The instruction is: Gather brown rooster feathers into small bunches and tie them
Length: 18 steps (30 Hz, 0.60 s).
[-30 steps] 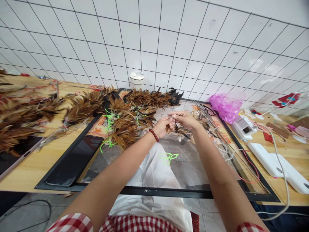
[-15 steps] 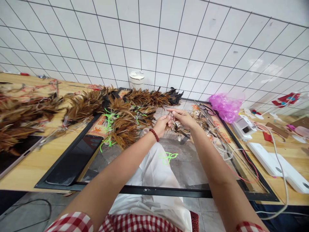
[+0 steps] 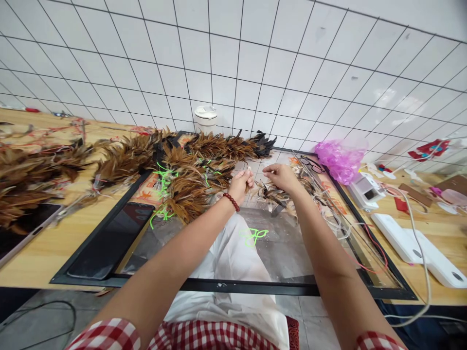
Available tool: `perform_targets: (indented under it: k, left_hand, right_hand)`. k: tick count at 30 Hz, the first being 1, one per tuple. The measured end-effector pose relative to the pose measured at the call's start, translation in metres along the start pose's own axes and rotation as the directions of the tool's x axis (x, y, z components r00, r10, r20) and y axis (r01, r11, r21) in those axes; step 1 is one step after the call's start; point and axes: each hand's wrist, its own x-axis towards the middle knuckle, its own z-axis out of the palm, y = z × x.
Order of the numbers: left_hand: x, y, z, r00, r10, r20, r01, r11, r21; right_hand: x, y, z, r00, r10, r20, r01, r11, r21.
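My left hand (image 3: 241,187), with a dark red bead bracelet on the wrist, is closed around a small bunch of feathers; pale ends poke out above the fist and brown shows beneath it. A short gap to the right, my right hand (image 3: 281,176) is pinched, its fingertips pointing left; what they hold, if anything, is too small to make out. Loose dark and pale feathers (image 3: 279,194) lie below the right hand. Left of my hands rest bundles of brown feathers (image 3: 188,197) with bright green ties (image 3: 165,182).
A black-framed clear panel (image 3: 255,287) spans the front, bearing a phone (image 3: 113,243) and a green cord (image 3: 254,235). Farther back are feather garlands (image 3: 219,146), a white lidded cup (image 3: 206,119), a pink plastic bag (image 3: 341,160) and glasses (image 3: 312,164). White power strips (image 3: 419,248) lie right.
My right hand has moved away from my left, opening a gap between them, and its forefinger has drawn back. My left hand has shifted slightly left, still closed.
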Motion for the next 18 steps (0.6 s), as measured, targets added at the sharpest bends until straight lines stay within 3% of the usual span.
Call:
perform_targets:
  k: [3,12,15,18]
  left_hand:
    - [0.003,0.000,-0.001,0.997,0.041,-0.068,-0.041,0.999,-0.004]
    - [0.007,-0.004,-0.005,0.991,0.084,-0.106,-0.083,0.996,0.017]
    - [0.007,-0.004,-0.004,0.991,0.091,-0.099,-0.089,0.996,0.022]
    - [0.007,-0.004,-0.003,0.990,0.090,-0.112,-0.089,0.996,0.015]
  right_hand:
    - [0.000,0.000,0.002,1.000,0.001,0.029,0.008,0.961,-0.276]
    - [-0.001,-0.001,0.041,0.993,0.083,0.082,-0.035,0.881,-0.471]
    - [0.002,0.001,0.037,0.995,0.071,0.077,-0.043,0.945,-0.325]
    - [0.002,-0.001,0.031,0.998,-0.009,0.066,0.004,0.998,0.069]
